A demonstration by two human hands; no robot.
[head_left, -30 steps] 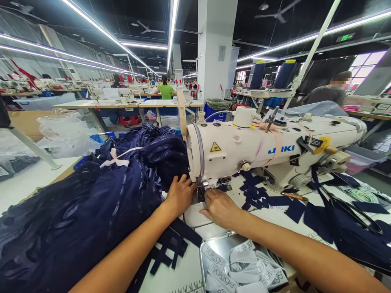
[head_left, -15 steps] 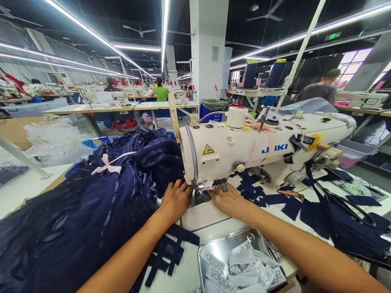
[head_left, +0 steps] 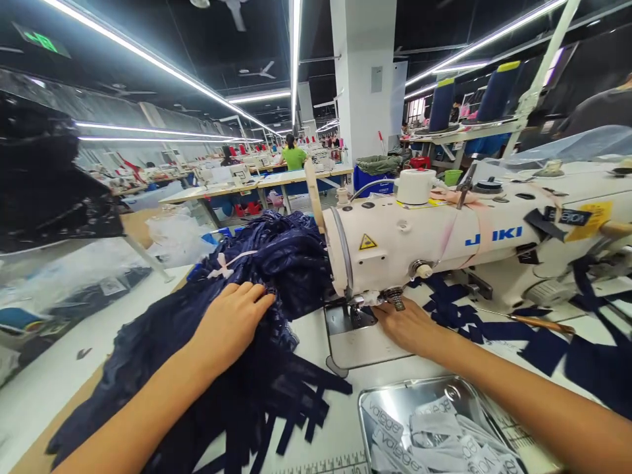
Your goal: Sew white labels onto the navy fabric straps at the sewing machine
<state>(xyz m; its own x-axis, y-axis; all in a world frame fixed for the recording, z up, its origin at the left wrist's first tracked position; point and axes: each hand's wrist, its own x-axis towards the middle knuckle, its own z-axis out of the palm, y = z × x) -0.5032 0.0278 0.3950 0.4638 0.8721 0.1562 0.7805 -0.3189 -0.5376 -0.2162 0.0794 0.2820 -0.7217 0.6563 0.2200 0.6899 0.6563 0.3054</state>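
Observation:
A large heap of dark navy fabric [head_left: 162, 355] lies left of the white sewing machine [head_left: 385, 243], with a pale pink tie [head_left: 222, 266] on it. My left hand [head_left: 232, 322] is on the heap, its fingers bent over the fabric and pressed close together. My right hand [head_left: 402, 324] rests by the needle area, just right of the presser foot [head_left: 355, 313]; its fingertips are hidden under the machine head. Navy strips [head_left: 306, 401] fan out from the heap. A metal tray [head_left: 364, 411] of white printed labels [head_left: 434, 428] stands in front.
Navy fabric pieces [head_left: 543, 349] and a wooden-handled tool [head_left: 543, 324] lie right of the machine. Thread cones [head_left: 441, 105] stand behind. At the far left are a black plastic bag [head_left: 54, 178] and clear plastic [head_left: 172, 234]. A person in green [head_left: 294, 157] sits further back.
My left hand has moved left from the needle area onto the navy heap, pulling fabric away from the machine. My right hand stays near the needle. The view has turned left.

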